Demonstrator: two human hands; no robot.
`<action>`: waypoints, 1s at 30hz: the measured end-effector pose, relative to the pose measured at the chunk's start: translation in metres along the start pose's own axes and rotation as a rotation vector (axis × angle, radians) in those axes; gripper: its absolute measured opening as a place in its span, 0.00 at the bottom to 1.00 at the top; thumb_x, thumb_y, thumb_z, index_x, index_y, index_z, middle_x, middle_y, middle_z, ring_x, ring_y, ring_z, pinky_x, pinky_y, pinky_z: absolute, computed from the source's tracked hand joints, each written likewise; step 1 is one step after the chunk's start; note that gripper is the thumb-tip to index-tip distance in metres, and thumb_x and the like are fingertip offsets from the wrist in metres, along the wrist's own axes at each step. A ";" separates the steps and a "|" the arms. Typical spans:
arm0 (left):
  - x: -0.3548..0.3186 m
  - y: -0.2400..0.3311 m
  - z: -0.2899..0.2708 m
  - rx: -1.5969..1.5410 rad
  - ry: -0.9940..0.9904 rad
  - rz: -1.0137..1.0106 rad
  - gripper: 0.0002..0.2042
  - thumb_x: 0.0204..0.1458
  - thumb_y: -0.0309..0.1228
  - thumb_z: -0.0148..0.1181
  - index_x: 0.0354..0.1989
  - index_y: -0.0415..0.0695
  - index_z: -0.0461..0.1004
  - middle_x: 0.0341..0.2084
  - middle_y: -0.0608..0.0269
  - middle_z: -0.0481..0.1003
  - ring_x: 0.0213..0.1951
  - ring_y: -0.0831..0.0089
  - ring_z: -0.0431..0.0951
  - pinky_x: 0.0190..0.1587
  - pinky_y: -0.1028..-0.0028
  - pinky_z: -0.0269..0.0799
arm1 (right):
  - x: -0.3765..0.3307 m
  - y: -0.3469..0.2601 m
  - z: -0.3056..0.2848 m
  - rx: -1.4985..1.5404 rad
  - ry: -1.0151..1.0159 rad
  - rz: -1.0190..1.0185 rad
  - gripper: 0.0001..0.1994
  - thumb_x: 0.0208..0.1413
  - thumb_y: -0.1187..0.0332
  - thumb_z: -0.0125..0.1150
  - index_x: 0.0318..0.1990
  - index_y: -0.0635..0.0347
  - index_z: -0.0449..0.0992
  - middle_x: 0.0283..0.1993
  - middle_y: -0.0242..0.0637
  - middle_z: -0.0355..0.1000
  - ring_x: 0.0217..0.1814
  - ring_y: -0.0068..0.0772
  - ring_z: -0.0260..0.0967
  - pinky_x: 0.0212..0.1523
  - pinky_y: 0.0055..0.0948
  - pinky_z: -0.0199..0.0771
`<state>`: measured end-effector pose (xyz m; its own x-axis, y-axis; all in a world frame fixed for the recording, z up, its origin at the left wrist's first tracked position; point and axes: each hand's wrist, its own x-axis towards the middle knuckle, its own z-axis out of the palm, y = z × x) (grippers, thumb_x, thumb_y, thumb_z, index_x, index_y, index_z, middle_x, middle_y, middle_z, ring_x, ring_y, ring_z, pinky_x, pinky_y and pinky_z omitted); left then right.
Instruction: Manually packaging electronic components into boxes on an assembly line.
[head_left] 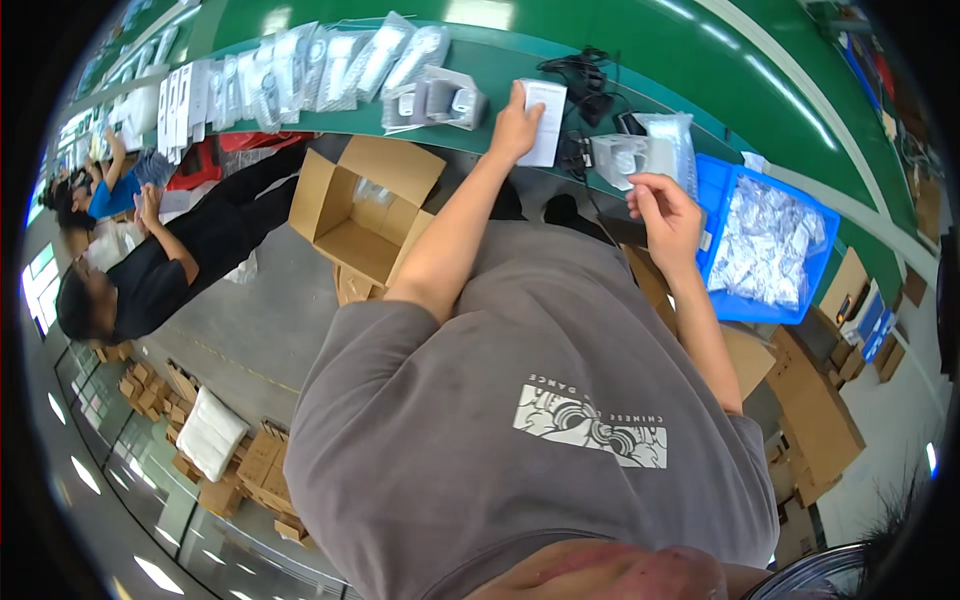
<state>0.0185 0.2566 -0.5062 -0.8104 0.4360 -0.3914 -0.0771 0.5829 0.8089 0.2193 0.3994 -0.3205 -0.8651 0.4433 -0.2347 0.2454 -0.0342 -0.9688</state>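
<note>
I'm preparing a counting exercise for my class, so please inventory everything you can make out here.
White box: one, white, in the left hand
Bubble-wrapped packages: many, clear and pale, row along bench's left
Slim boxes: several, white, row's left end
Clear-packed items: several, greyish, left of white box
Cables: several, black, right of white box
Clear packs: a few, beside the right hand
Blue bin: one, blue, far right
Bags: many, silvery, inside bin
Bench: one, green, ahead
Open carton: one, brown, left
Other cartons: many, brown, both sides
Co-workers: at least two, black and blue clothing, far left
T-shirt: one, grey, on wearer
Left hand: one, gripping white box
Right hand: one, near clear packs
</note>
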 end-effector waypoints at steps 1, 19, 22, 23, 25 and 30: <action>-0.003 0.002 0.000 -0.001 0.008 -0.009 0.38 0.55 0.33 0.65 0.71 0.35 0.52 0.57 0.33 0.70 0.58 0.42 0.71 0.58 0.63 0.69 | 0.000 0.001 0.002 -0.076 0.016 -0.027 0.07 0.63 0.77 0.56 0.45 0.66 0.79 0.35 0.34 0.77 0.35 0.21 0.73 0.36 0.21 0.73; -0.060 0.027 -0.219 0.250 0.240 0.547 0.20 0.45 0.22 0.63 0.50 0.40 0.75 0.49 0.52 0.75 0.49 0.56 0.75 0.54 0.64 0.70 | 0.138 0.088 0.168 -0.532 -0.122 -0.341 0.46 0.38 0.62 0.80 0.65 0.64 0.58 0.68 0.54 0.57 0.72 0.57 0.54 0.71 0.43 0.56; -0.082 0.013 -0.210 0.135 0.310 0.386 0.18 0.51 0.22 0.60 0.53 0.40 0.73 0.51 0.56 0.75 0.53 0.67 0.74 0.56 0.67 0.70 | 0.164 0.132 0.182 -0.406 -0.100 -0.362 0.43 0.38 0.60 0.79 0.62 0.65 0.62 0.64 0.53 0.62 0.69 0.53 0.59 0.67 0.41 0.62; -0.096 0.000 -0.211 0.142 0.294 0.457 0.18 0.51 0.22 0.60 0.53 0.38 0.73 0.50 0.56 0.75 0.53 0.68 0.74 0.56 0.68 0.69 | 0.159 0.129 0.181 -0.365 -0.125 -0.311 0.42 0.38 0.59 0.78 0.61 0.65 0.63 0.63 0.53 0.63 0.67 0.52 0.61 0.65 0.40 0.64; -0.113 -0.002 -0.205 0.139 0.255 0.542 0.18 0.52 0.21 0.60 0.53 0.37 0.72 0.50 0.55 0.75 0.52 0.69 0.74 0.56 0.69 0.69 | 0.149 0.106 0.171 -0.278 -0.175 -0.221 0.40 0.38 0.58 0.78 0.58 0.66 0.65 0.60 0.53 0.66 0.64 0.49 0.64 0.62 0.39 0.67; -0.132 0.068 -0.143 -0.501 0.117 0.485 0.20 0.54 0.27 0.59 0.56 0.35 0.69 0.51 0.53 0.74 0.52 0.65 0.75 0.57 0.69 0.68 | 0.066 -0.021 0.084 -0.198 -0.336 -0.104 0.36 0.39 0.60 0.77 0.56 0.64 0.69 0.53 0.48 0.70 0.54 0.41 0.71 0.50 0.34 0.74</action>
<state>0.0374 0.1408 -0.3368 -0.8759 0.4738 0.0913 0.0731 -0.0569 0.9957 0.1200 0.3538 -0.3220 -0.9766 0.1169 -0.1804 0.1998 0.1834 -0.9625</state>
